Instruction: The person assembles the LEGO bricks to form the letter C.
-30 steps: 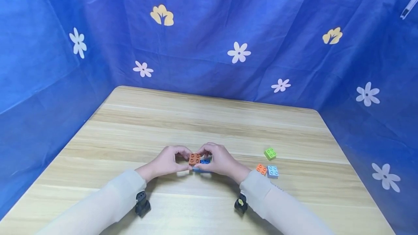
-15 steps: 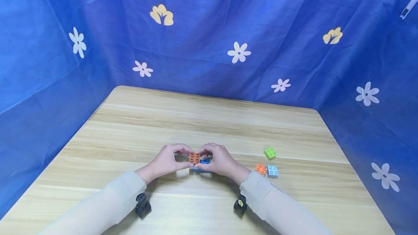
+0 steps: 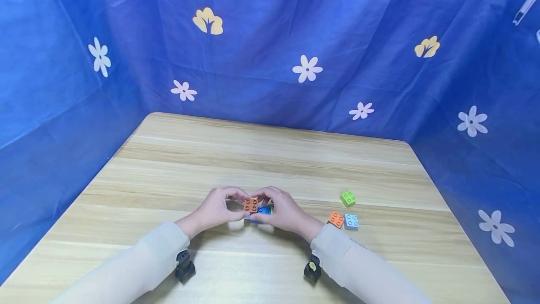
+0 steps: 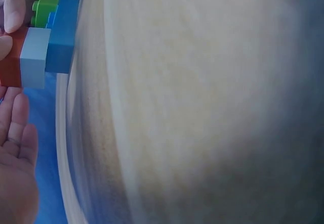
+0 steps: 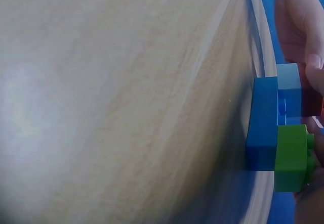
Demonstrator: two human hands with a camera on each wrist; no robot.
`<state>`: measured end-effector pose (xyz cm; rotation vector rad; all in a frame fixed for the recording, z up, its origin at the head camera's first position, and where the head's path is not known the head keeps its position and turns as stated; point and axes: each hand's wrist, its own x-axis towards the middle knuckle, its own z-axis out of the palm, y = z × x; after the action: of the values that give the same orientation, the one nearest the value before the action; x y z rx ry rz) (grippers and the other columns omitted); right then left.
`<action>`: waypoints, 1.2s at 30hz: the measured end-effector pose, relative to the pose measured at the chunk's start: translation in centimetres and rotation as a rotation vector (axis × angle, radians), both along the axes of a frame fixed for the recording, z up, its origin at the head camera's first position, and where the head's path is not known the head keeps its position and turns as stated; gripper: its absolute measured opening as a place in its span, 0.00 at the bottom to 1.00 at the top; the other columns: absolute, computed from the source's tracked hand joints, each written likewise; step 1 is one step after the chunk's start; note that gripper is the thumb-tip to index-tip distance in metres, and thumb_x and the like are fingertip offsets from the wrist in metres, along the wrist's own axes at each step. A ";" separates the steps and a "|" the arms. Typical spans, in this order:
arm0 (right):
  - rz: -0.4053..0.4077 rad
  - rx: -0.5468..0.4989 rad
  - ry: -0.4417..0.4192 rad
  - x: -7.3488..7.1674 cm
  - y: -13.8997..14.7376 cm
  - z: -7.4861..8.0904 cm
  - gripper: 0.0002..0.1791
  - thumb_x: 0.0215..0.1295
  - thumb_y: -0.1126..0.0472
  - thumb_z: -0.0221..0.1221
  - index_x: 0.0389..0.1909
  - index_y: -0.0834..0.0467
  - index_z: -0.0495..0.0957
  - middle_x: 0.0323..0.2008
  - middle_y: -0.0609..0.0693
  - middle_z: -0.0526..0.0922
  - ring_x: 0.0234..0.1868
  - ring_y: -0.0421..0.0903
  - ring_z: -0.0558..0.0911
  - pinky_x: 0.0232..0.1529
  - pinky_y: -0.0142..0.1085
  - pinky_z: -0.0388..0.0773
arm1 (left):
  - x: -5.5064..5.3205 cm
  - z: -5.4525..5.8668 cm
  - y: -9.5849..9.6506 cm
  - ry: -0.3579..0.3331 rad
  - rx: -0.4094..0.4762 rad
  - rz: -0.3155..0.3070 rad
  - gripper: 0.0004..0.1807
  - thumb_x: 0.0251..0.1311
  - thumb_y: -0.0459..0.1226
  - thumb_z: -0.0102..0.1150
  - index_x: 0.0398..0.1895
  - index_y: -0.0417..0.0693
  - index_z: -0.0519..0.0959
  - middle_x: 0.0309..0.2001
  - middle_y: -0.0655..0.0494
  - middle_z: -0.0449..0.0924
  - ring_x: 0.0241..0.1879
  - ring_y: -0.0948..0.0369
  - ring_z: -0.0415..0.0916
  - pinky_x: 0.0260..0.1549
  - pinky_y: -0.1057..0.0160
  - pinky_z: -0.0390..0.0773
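A reddish-brown toy building brick [image 3: 251,205] tops a small stack, between my two hands. Below it is a light blue brick [image 4: 34,57], on one end of a longer blue brick [image 5: 262,123]. A green brick [image 5: 290,155] sits on the other end. My left hand [image 3: 217,208] pinches the reddish-brown brick from the left, with thumb in front and fingers behind. From the right, my right hand [image 3: 284,210] curls around the blue and green end, its thumb and fingertips against the reddish-brown brick. The right hand partly hides the green brick in the head view.
On the wooden table [image 3: 270,154], to the right of my right hand, lie an orange brick [image 3: 336,219], a light blue brick [image 3: 351,221] and a lime green brick [image 3: 348,198]. Blue flowered cloth [image 3: 253,60] stands behind and along both sides.
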<state>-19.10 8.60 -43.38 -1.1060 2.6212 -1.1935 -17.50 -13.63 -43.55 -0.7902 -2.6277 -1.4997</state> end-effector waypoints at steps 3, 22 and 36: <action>0.002 -0.003 -0.010 0.2 0.2 0.0 0.31 0.51 0.51 0.71 0.56 0.55 0.74 0.45 0.41 0.77 0.45 0.39 0.77 0.50 0.32 0.73 | 0.0 0.0 0.1 0.013 -0.007 0.001 0.17 0.43 0.34 0.73 0.39 0.48 0.81 0.36 0.62 0.82 0.40 0.54 0.79 0.48 0.50 0.75; 0.006 -0.033 0.065 0.0 5.3 0.1 0.31 0.55 0.50 0.68 0.57 0.58 0.72 0.48 0.53 0.78 0.49 0.42 0.75 0.53 0.43 0.73 | -0.1 -0.2 0.2 -0.024 -0.007 0.001 0.19 0.44 0.34 0.73 0.42 0.47 0.81 0.38 0.60 0.82 0.41 0.56 0.79 0.49 0.48 0.75; -0.151 -0.016 0.117 -0.3 11.0 -0.1 0.27 0.56 0.49 0.68 0.55 0.54 0.74 0.46 0.50 0.80 0.46 0.41 0.77 0.47 0.48 0.76 | -0.4 -0.4 0.1 -0.028 -0.018 0.011 0.18 0.44 0.36 0.74 0.41 0.49 0.81 0.37 0.62 0.82 0.41 0.55 0.78 0.49 0.49 0.74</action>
<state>-19.41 19.55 -43.45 -1.0273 2.8336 -1.2129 -17.88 -13.50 -43.98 -0.7602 -2.6644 -1.4972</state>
